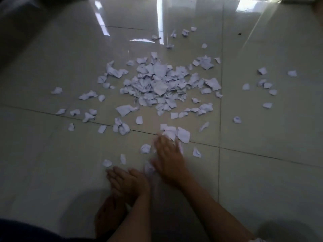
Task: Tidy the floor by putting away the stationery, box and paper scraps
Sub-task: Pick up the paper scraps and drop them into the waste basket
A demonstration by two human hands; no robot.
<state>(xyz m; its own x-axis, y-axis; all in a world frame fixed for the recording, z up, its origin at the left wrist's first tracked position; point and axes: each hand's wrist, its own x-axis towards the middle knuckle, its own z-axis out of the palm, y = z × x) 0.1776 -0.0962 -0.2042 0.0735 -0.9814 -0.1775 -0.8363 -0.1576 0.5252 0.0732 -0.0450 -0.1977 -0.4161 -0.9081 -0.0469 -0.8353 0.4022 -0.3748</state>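
White paper scraps lie all over the glossy tiled floor, with a dense pile (157,84) in the middle and loose pieces around it. My right hand (168,158) lies flat with fingers spread, its fingertips touching a few larger scraps (182,134). My left hand (128,182) rests on its edge nearer to me, fingers straight and pointing up-left. A crumpled scrap (149,169) sits between the two hands. Neither hand grips anything. No box or stationery shows in this view.
A bare foot (107,213) sits under my left forearm, with dark clothing at the bottom left. Stray scraps reach far right (262,71) and the back (185,32). A small dark speck (239,34) lies on the far tile. Bright window glare streaks the floor.
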